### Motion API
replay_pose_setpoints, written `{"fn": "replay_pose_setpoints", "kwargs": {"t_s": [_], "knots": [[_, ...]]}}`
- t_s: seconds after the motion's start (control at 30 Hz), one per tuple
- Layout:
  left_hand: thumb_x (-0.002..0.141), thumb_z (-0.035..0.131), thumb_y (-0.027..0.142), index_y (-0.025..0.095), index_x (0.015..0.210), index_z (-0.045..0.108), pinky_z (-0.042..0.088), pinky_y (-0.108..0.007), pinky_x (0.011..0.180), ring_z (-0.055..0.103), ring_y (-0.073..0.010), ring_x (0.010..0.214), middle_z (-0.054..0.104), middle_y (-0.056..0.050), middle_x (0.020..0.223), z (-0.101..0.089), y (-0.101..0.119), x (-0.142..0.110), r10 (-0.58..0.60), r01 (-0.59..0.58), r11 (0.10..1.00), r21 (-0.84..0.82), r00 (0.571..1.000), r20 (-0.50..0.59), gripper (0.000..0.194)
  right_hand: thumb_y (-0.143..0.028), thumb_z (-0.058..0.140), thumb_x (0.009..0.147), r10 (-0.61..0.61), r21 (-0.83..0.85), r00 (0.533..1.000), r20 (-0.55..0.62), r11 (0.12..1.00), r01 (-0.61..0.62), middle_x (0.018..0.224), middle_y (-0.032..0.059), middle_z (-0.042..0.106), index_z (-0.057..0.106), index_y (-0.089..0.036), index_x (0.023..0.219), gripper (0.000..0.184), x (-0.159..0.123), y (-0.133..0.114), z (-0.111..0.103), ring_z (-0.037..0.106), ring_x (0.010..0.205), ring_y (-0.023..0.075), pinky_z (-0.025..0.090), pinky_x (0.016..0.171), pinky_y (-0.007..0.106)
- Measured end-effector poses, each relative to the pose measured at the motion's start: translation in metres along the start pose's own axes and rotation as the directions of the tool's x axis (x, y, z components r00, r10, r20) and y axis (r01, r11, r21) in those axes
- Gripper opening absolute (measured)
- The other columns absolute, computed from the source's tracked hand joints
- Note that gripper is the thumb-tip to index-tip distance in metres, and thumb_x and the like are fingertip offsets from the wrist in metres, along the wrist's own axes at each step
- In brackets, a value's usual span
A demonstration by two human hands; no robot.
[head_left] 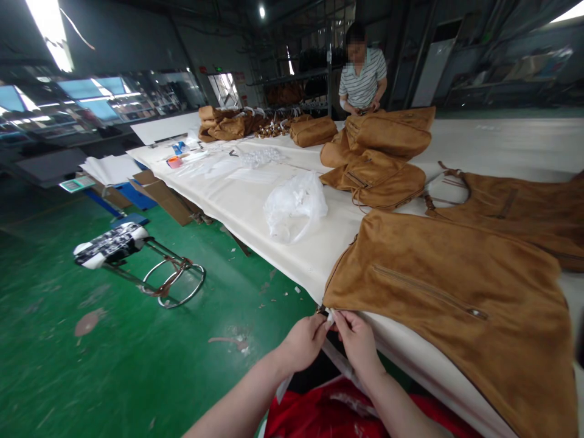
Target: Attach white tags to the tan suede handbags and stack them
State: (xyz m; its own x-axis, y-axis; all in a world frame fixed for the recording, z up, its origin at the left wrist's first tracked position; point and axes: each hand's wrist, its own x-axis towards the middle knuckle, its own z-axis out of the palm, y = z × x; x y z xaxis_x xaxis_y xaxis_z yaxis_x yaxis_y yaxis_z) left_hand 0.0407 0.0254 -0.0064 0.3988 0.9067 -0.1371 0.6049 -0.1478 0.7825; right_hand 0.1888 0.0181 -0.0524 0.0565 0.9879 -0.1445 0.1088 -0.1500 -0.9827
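A large brown suede-like bag (438, 267) with a zipper on its side lies flat along the near table edge. At its left corner, my left hand (303, 342) and my right hand (358, 340) meet just off the edge. Both are closed, fingertips pinching a thin white strip (330, 316) beside a small piece of bag hardware. A pale band of the same look hangs below, between my forearms. My fingers partly cover the hardware and the strip's end.
A crumpled clear plastic bag (295, 207) lies on the white-covered table (241, 210). More brown bags (387, 137) are piled beyond, where a person in a striped shirt (364, 79) stands. A stool (114, 243) is on the green floor, left.
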Motion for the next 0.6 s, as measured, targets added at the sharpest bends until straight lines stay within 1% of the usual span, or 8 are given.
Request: {"fn": "replay_pose_setpoints", "kwargs": {"t_s": [0.13, 0.23, 0.33, 0.43, 0.5, 0.53, 0.57, 0.6], "knots": [[0.092, 0.038, 0.022, 0.019, 0.081, 0.059, 0.041, -0.023, 0.063, 0.055, -0.0145, 0.066, 0.062, -0.003, 0.073, -0.006, 0.0, -0.001, 0.073, -0.081, 0.989, 0.121, 0.995, 0.066, 0.023, -0.069, 0.048, 0.084, -0.014, -0.03, 1.0, 0.024, 0.999, 0.015, 0.064, 0.0056, 0.066, 0.066, -0.02, 0.072, 0.054, 0.002, 0.0, 0.001, 0.055, 0.057, 0.0191, 0.042, 0.055, 0.027], [0.089, 0.038, 0.018, 0.018, 0.082, 0.059, 0.043, -0.022, 0.066, 0.057, -0.0149, 0.069, 0.064, -0.004, 0.076, -0.007, -0.002, 0.001, 0.056, -0.065, 0.99, 0.124, 0.996, 0.076, 0.022, -0.067, 0.046, 0.086, -0.009, -0.056, 0.997, 0.074, 0.998, 0.014, 0.06, 0.0044, 0.064, 0.062, -0.019, 0.067, 0.054, 0.002, -0.006, 0.0, 0.054, 0.052, 0.0169, 0.042, 0.053, 0.026], [0.089, 0.038, 0.025, 0.018, 0.077, 0.058, 0.045, -0.024, 0.063, 0.057, -0.016, 0.065, 0.064, -0.004, 0.071, -0.005, -0.006, 0.001, 0.014, -0.02, 0.994, 0.112, 0.998, 0.059, 0.025, -0.059, 0.049, 0.089, -0.005, -0.097, 0.991, 0.131, 0.995, 0.017, 0.063, 0.0034, 0.067, 0.066, -0.019, 0.073, 0.047, -0.012, -0.027, -0.018, 0.058, 0.052, 0.016, 0.045, 0.051, 0.025], [0.09, 0.039, 0.038, 0.019, 0.076, 0.06, 0.051, -0.025, 0.066, 0.062, -0.0187, 0.067, 0.067, -0.004, 0.071, -0.003, -0.018, 0.002, -0.013, 0.012, 0.999, 0.044, 1.0, 0.008, 0.032, -0.044, 0.053, 0.09, -0.133, -0.191, 0.986, 0.098, 0.97, 0.149, 0.077, 0.0038, 0.072, 0.071, -0.02, 0.086, 0.03, -0.037, -0.056, -0.062, 0.065, 0.069, 0.0172, 0.049, 0.064, 0.024], [0.087, 0.044, 0.044, 0.021, 0.078, 0.064, 0.054, -0.026, 0.072, 0.067, -0.0213, 0.074, 0.071, -0.004, 0.076, -0.002, -0.03, 0.007, 0.012, -0.012, 1.0, 0.007, 1.0, 0.002, 0.032, -0.039, 0.053, 0.091, -0.253, -0.33, 0.967, -0.041, 0.916, 0.226, 0.082, 0.0041, 0.072, 0.072, -0.022, 0.088, 0.026, -0.054, -0.073, -0.107, 0.065, 0.075, 0.0175, 0.05, 0.069, 0.024], [0.084, 0.046, 0.046, 0.022, 0.077, 0.065, 0.055, -0.026, 0.073, 0.069, -0.0223, 0.075, 0.072, -0.004, 0.076, -0.001, -0.036, 0.011, 0.037, -0.037, 0.999, 0.002, 0.999, -0.025, 0.031, -0.039, 0.052, 0.091, -0.304, -0.417, 0.94, -0.156, 0.883, 0.217, 0.082, 0.0045, 0.072, 0.072, -0.023, 0.088, 0.026, -0.063, -0.079, -0.135, 0.065, 0.075, 0.0178, 0.05, 0.069, 0.025], [0.081, 0.049, 0.049, 0.024, 0.074, 0.066, 0.056, -0.027, 0.07, 0.069, -0.0232, 0.072, 0.072, -0.003, 0.073, -0.001, -0.04, 0.015, 0.066, -0.065, 0.998, 0.012, 0.996, -0.059, 0.03, -0.04, 0.051, 0.092, -0.351, -0.501, 0.891, -0.286, 0.848, 0.173, 0.083, 0.0054, 0.072, 0.072, -0.023, 0.088, 0.028, -0.073, -0.083, -0.166, 0.065, 0.074, 0.0185, 0.05, 0.069, 0.026], [0.078, 0.052, 0.05, 0.026, 0.072, 0.067, 0.056, -0.027, 0.069, 0.07, -0.0242, 0.071, 0.073, -0.002, 0.072, -0.001, -0.043, 0.019, 0.094, -0.091, 0.995, 0.034, 0.991, -0.095, 0.029, -0.043, 0.051, 0.091, -0.393, -0.572, 0.809, -0.437, 0.816, 0.087, 0.085, 0.0066, 0.072, 0.072, -0.022, 0.087, 0.03, -0.084, -0.085, -0.199, 0.065, 0.074, 0.0197, 0.05, 0.069, 0.027]]}}
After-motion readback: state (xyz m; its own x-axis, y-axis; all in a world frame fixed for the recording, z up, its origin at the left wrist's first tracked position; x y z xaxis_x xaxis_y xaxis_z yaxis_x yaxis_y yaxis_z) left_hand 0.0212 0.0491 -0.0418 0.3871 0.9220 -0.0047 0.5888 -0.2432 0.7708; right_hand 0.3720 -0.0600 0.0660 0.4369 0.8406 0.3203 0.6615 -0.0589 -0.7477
